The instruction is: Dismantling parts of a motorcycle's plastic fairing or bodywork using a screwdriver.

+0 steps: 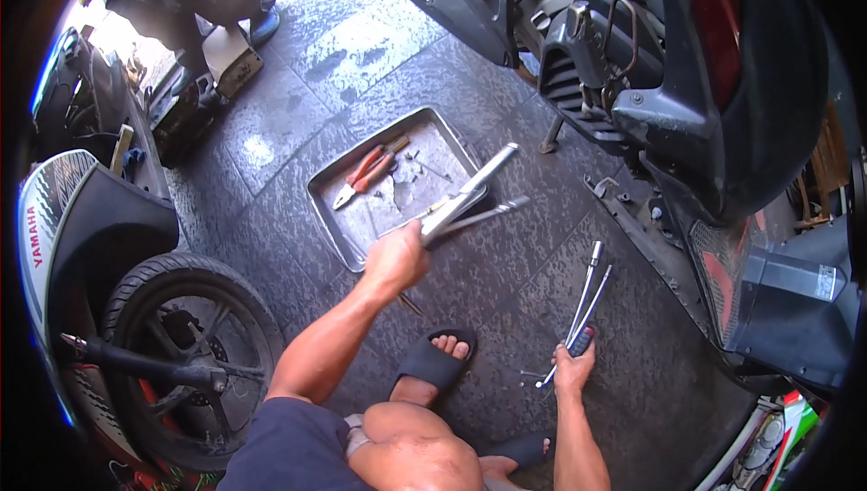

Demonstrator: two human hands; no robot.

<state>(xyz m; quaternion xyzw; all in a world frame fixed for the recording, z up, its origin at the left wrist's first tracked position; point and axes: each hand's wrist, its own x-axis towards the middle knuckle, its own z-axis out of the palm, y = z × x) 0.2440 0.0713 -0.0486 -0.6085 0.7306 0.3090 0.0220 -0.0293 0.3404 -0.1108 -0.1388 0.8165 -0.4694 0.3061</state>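
Note:
My left hand [397, 261] is closed around long silver metal tools [470, 188], held over the right edge of a shallow metal tray [318, 186]. One looks like a thick bar; beside it is a thinner rod with a socket-like end [513, 205]. In the tray lie red-handled pliers [366, 170] and several small metal pieces. Low over the floor on the right, my right hand [574, 366] grips a dark handle [579, 343] together with slim metal rods [585, 306], one with a socket-like tip. My fingers partly hide how these are held.
On the right stands a dark scooter [668, 130] with loose-looking lower panels. A motorcycle wheel [190, 355] and white fairing [54, 220] are at the left. Another person's legs [181, 3] show at the far left. Small bolts [531, 374] lie on the wet tiled floor [298, 121].

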